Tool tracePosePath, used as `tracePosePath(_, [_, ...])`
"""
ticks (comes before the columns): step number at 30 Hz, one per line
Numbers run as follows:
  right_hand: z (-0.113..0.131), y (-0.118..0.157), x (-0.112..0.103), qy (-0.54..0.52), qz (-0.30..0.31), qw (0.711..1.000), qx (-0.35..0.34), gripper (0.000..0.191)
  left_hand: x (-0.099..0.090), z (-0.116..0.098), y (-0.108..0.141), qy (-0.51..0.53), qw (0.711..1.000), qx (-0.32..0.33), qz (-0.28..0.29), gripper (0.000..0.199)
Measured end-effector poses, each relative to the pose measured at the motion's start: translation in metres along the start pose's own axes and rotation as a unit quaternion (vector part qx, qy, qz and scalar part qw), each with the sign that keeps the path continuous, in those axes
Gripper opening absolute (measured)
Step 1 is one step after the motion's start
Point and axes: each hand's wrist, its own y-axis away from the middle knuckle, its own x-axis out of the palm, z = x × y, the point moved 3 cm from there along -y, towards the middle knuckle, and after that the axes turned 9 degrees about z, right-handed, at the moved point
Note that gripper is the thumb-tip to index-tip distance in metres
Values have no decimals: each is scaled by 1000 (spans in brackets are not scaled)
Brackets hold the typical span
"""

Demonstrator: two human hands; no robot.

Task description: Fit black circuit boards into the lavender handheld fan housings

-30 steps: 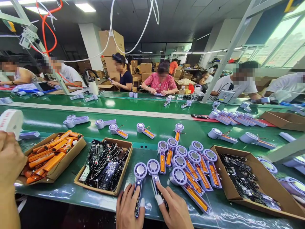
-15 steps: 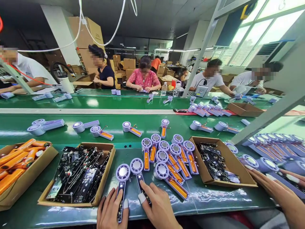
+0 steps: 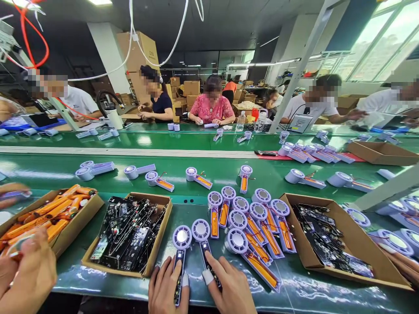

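My left hand (image 3: 163,285) grips the handle of a lilac handheld fan (image 3: 182,237), index finger and thumb along either side of its black circuit board. Beside it, my right hand (image 3: 234,285) holds a second lilac fan (image 3: 200,230), its index finger pressed on the board in the handle and the thumb alongside. White covers sit on both thumb tips. Both fans lie on the green table with their round heads pointing away from me. Just right of my right hand, several fans (image 3: 236,241) with orange batteries in their open handles lie in a cluster.
Boxes of circuit boards stand left (image 3: 153,244) and right (image 3: 340,244). A box of orange batteries (image 3: 70,235) is farther left, with a co-worker's hand (image 3: 32,266) over it. More fans (image 3: 160,181) line the green belt (image 3: 222,174). Several people sit opposite; a metal post rises at right.
The view has turned left, so the scene sits farther right. A co-worker's hands now show by the battery box. My hands stay on the same two fans.
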Motion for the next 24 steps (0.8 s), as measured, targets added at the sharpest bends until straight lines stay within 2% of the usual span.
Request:
tracePosePath(5, [3, -1, -4, 0, -13, 1000, -7, 51, -5, -4, -4, 0, 1000, -20, -3, 33])
tracePosePath(11, [3, 0, -3, -12, -1, 1000, -9, 48, -7, -7, -4, 2, 999, -39, 17, 36])
tracePosePath(16, [8, -1, -10, 0, -34, 999, -25, 48, -19, -9, -8, 4, 999, -46, 5, 37])
tracePosePath(20, [19, -2, -21, 45, -79, 996, -27, 52, -25, -6, -10, 51, 998, -40, 23, 40])
tracePosePath(22, [28, -5, -21, 76, -81, 993, -28, 55, -24, -7, -9, 96, 994, -26, 37, 41])
tracePosePath(24, [39, -11, -14, 105, -67, 992, -13, 57, -21, -10, -9, 154, 986, -45, 35, 42])
